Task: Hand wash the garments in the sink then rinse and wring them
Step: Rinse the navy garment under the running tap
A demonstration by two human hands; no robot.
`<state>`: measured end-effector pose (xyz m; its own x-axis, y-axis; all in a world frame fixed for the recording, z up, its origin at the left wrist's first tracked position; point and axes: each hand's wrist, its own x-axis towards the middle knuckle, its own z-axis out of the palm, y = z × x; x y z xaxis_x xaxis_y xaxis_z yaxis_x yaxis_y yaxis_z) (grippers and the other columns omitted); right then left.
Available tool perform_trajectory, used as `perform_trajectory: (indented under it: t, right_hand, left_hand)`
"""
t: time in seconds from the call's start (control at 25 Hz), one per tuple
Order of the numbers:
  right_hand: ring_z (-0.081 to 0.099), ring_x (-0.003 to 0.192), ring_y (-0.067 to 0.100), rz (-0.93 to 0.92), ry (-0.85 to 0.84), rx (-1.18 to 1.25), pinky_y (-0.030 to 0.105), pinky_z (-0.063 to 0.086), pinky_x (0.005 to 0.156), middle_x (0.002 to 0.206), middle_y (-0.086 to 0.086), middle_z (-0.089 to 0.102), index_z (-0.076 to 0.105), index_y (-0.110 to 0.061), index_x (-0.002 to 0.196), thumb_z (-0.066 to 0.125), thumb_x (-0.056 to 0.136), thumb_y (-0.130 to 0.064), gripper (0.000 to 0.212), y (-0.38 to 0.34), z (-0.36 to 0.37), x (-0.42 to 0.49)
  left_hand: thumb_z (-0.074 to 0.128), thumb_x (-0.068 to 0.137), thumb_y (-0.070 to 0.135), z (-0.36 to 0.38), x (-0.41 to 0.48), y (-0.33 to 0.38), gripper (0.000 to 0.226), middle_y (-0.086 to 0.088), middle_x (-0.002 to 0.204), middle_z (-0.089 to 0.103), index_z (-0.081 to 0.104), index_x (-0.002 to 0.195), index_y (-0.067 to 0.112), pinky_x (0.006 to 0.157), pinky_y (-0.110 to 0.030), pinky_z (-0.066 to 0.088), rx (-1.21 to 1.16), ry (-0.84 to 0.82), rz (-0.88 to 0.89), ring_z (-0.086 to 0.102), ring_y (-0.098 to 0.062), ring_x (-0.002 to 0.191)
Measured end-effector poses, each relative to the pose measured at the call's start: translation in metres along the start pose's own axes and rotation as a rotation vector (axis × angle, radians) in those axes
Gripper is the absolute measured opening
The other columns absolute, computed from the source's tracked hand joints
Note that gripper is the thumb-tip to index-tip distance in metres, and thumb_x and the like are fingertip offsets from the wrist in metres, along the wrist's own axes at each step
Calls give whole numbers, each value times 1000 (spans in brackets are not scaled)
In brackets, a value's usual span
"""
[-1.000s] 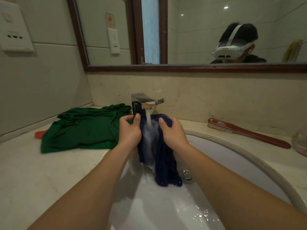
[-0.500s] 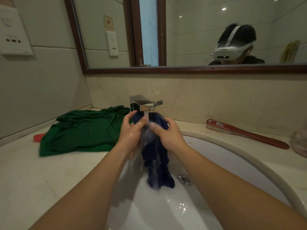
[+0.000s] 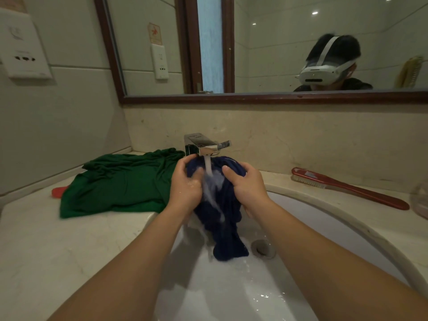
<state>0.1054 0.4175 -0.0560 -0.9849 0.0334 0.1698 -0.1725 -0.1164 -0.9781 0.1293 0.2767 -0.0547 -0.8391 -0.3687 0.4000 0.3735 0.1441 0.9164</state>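
Gripping bunched navy garment from both sides, right under faucet: L hand curled round its left part, R hand curled round right, thumb on top. Hit by water stream from faucet, btwn hands. Hanging below faucet into sink, lower end near drain. Left of faucet, on counter: green garment. Right of faucet: red brush.

1. No words or numbers can be read anywhere here.
2. A small sticker shows in the mirror, far left. It has a red mark, too blurry to read.
3. The white wall plate on the left has faint marks, too small to read.
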Motion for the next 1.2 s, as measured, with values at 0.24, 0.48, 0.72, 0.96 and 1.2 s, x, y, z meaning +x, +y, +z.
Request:
perform_trajectory:
  t: [0.24, 0.48, 0.72, 0.96, 1.2]
  right_hand:
    - [73, 98, 22, 92, -192, -202, 47, 59, 93, 105, 2, 76, 66, -21, 115, 60, 103, -44, 26, 12, 7, -13]
    - [72, 100, 19, 52, -202, -89, 37, 62, 84, 113, 2, 73, 62, -20, 130, 56, 106, -33, 27, 14, 20, -22]
    - [76, 98, 29, 78, -143, 64, 52, 59, 94, 102, 9, 79, 72, -19, 112, 49, 110, -30, 25, 5, 18, -15]
    - [74, 103, 28, -3, -128, 69, 53, 58, 97, 109, 8, 76, 70, -28, 109, 50, 109, -29, 20, 1, 13, -10]
    - [72, 102, 23, 79, -196, -192, 47, 58, 97, 113, 5, 74, 65, -20, 121, 68, 99, -39, 29, 9, 9, -17]
  left_hand:
    - [56, 103, 9, -9, 11, 0, 29, -5, 121, 68, 62, 124, 27, 96, -42, 57, -167, 196, -104, 68, -22, 107]
    - [62, 101, 17, -13, 15, 3, 25, -5, 120, 69, 62, 123, 28, 96, -42, 58, -286, 284, -123, 68, -22, 110]
    - [86, 78, 37, -8, 3, 2, 64, 6, 122, 64, 52, 131, 26, 88, -24, 52, -50, 39, -93, 63, -8, 107]
    - [84, 83, 22, -5, -2, 1, 55, 11, 111, 64, 53, 129, 22, 77, -15, 51, 35, -48, -74, 64, -3, 100]
    - [74, 93, 16, -13, 8, 11, 35, 2, 119, 67, 65, 127, 20, 91, -22, 53, 7, 235, 54, 64, -10, 106]
